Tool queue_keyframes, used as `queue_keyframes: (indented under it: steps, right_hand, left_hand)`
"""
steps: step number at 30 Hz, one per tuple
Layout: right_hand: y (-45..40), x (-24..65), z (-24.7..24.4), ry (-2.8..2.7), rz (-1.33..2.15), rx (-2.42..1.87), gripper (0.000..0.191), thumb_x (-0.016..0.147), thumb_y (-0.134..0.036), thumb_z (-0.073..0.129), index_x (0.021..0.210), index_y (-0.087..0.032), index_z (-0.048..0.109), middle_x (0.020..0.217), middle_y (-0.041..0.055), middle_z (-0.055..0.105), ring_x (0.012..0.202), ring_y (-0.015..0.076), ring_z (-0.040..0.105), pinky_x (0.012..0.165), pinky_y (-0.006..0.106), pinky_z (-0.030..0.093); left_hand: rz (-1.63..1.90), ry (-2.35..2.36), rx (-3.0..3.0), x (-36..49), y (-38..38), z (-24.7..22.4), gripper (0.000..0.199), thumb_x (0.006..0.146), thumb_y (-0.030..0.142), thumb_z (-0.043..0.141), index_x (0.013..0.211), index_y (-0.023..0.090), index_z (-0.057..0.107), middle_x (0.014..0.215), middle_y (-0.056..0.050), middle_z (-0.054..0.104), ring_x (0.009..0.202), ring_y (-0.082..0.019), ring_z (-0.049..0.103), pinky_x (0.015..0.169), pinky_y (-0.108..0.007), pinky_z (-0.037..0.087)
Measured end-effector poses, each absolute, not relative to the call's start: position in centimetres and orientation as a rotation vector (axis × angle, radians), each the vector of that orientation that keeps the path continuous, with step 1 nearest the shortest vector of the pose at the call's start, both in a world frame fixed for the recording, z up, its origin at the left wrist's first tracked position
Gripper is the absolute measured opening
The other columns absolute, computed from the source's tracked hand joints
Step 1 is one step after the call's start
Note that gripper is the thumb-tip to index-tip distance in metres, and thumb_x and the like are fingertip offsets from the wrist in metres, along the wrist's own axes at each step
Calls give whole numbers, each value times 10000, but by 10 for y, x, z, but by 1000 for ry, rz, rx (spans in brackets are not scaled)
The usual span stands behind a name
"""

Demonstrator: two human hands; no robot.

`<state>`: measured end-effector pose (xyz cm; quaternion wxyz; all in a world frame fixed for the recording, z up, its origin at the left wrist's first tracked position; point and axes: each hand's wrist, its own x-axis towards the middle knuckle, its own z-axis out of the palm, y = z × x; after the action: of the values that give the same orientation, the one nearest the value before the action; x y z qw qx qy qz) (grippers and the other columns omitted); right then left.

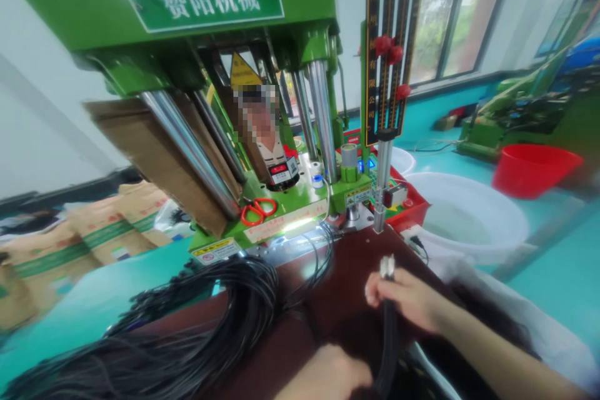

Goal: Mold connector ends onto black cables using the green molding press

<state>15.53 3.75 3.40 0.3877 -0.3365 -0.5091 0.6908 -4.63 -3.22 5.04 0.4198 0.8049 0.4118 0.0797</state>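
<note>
My right hand [415, 297] is closed round a bundle of black cables [389, 344], held upright above the dark red-brown tabletop [342, 275]. Bare metallic-looking ends stick out above its thumb and fingers. Lower down, my left hand [330, 372] is curled, its fingers right beside the bundle's lower part; blur and the angle hide what it grips, if anything. To the left lies a large heap of black cables [244, 300], looped at its near end and trailing off to the lower left. A few thin cables [323, 256] run from the tabletop toward the green press [300, 200].
Red-handled scissors [257, 211] lie on the press bed beside a blue-and-white roll [317, 180]. A metal post with a scale [385, 156] stands at the table's far edge. White tub [469, 212], red bucket [534, 169] and paper sacks [98, 231] stand around.
</note>
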Motion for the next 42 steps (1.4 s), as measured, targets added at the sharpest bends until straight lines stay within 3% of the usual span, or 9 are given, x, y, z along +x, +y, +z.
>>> queue_keyframes:
  steps: [4,9,14,18,23,27,30,33,42]
  right_hand:
    - [16,123,20,-1420,1854,-775,129,741,-251,613,788,-160,692,953,54,626,893,171,554,828,294,402]
    - [15,113,16,-1322,2160,-1008,337,767,-408,555,1030,-207,618,1038,73,617,501,117,604,433,240,463]
    - [46,125,36,-1154,1891,-819,362,835,-360,509,1150,-186,550,1126,94,602,1058,193,539,965,349,373]
    - [70,133,60,-1717,1751,-816,373,871,-356,439,1208,-219,521,1214,58,551,1143,193,464,1014,376,295]
    - [74,134,70,-2334,1647,-790,425,820,-313,471,1241,-255,497,1237,31,528,1021,208,539,757,272,484]
    - [85,135,64,-2321,1649,-888,436,865,-350,385,1291,-271,423,1149,46,574,648,121,595,409,161,411]
    - [114,134,49,-2337,1019,-1173,402,917,-304,247,1242,-232,473,1026,53,623,632,122,591,549,229,473]
    - [146,129,28,-2353,445,-1362,344,851,-163,367,1152,-137,532,1119,117,568,964,211,546,842,335,421]
    - [163,111,19,-2578,463,-1438,311,636,-21,471,912,-147,538,955,132,581,943,286,524,802,375,372]
  left_hand:
    - [368,875,1425,-49,-43,41,237,699,337,622,878,184,601,580,42,491,496,-58,413,496,-184,313]
    - [1016,797,582,-3,-35,24,466,670,404,654,1021,166,463,675,4,562,492,-81,525,472,-197,403]
    - [1005,807,483,27,-26,15,344,720,491,559,834,189,442,403,89,400,246,-40,257,243,-155,203]
    - [926,847,555,33,-20,10,373,723,512,536,804,154,471,409,56,451,253,-45,310,245,-152,224]
    - [957,936,506,39,-6,11,440,686,557,539,756,127,477,453,30,486,293,-54,377,268,-164,274]
    - [978,944,562,36,8,15,449,673,570,548,760,135,479,449,55,452,281,-39,333,260,-160,237]
    - [1103,1006,694,28,23,12,438,689,575,535,768,149,476,435,83,407,266,-25,293,261,-155,212]
    - [1175,1059,736,20,36,5,444,679,585,541,762,155,466,447,87,411,274,-24,303,272,-158,222]
    - [1164,953,589,8,40,0,434,655,568,582,766,166,462,435,96,391,302,-30,304,291,-161,243]
